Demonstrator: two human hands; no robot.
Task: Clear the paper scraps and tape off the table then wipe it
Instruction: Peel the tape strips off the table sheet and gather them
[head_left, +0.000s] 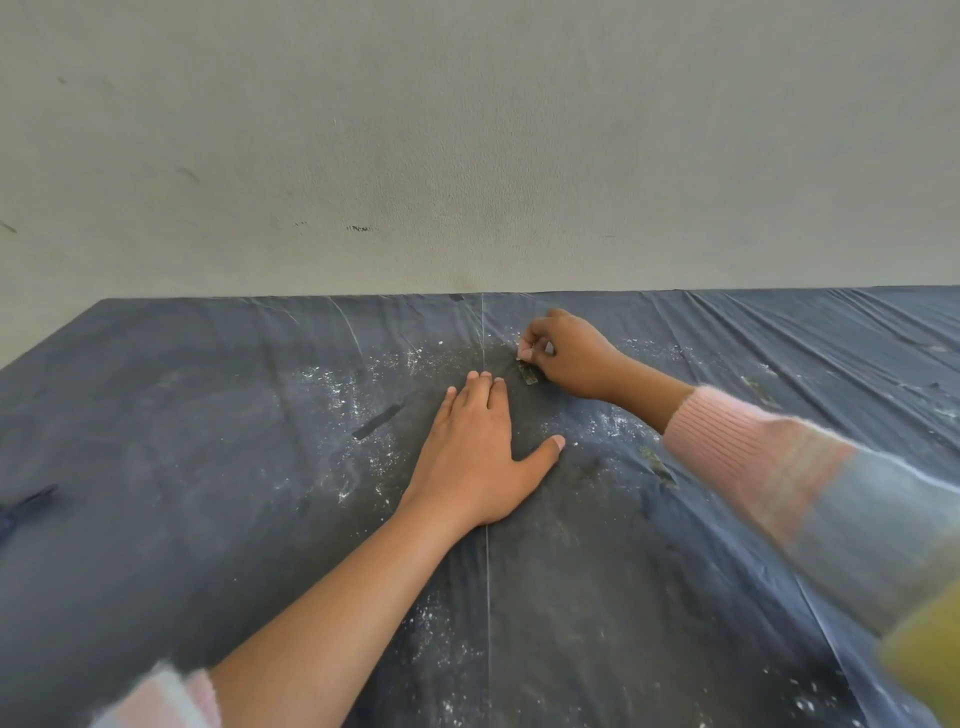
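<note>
A bare, makeshift work space rather than a furnished room: the tabletop (62, 338) is wrapped in dark, creased plastic sheeting (779, 332), dusted with white specks (337, 387) and stuck with short tape strips (376, 422), against a plain, scuffed plaster wall (467, 130)

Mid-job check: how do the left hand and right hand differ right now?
The left hand lies flat, fingers straight, pressing the dark sheet; the right hand curls its fingers, pinching a tape piece. The left hand sits nearer the camera, the right hand nearer the wall. Both rest on the sheet beside its centre crease.
</note>
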